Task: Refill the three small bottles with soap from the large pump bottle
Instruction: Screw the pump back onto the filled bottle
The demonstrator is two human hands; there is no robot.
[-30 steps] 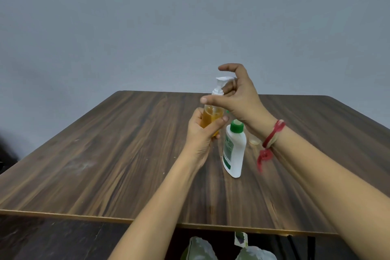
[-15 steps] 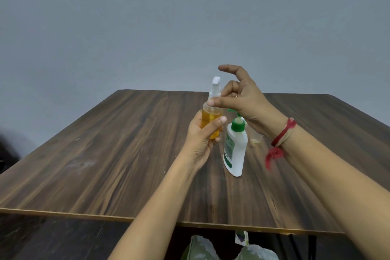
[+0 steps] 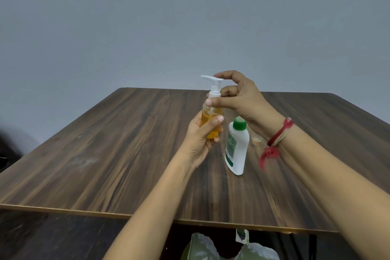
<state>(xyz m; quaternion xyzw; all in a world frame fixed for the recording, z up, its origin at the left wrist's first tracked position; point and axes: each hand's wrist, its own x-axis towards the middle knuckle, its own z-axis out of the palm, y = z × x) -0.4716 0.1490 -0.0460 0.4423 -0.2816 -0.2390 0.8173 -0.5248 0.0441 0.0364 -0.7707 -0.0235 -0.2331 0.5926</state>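
Observation:
My left hand (image 3: 201,138) grips a clear pump bottle of orange soap (image 3: 211,119) and holds it upright above the wooden table (image 3: 105,154). My right hand (image 3: 242,99) pinches the white collar of its pump (image 3: 214,85), thumb in front and forefinger curled over the pump head. The nozzle points left. A white small bottle with a green cap (image 3: 236,148) stands on the table just right of the held bottle. A small clear bottle (image 3: 257,137) shows partly behind my right wrist. Any third small bottle is hidden.
The table's front edge (image 3: 147,216) runs close to me. Below it lies a crumpled plastic bag (image 3: 211,247). A grey wall stands behind the table. A red thread band (image 3: 278,135) circles my right wrist.
The pump head has turned: its nozzle pointed right a second ago, was end-on half a second ago, and now points left. My right hand has shifted around the collar. My left hand's grip is unchanged.

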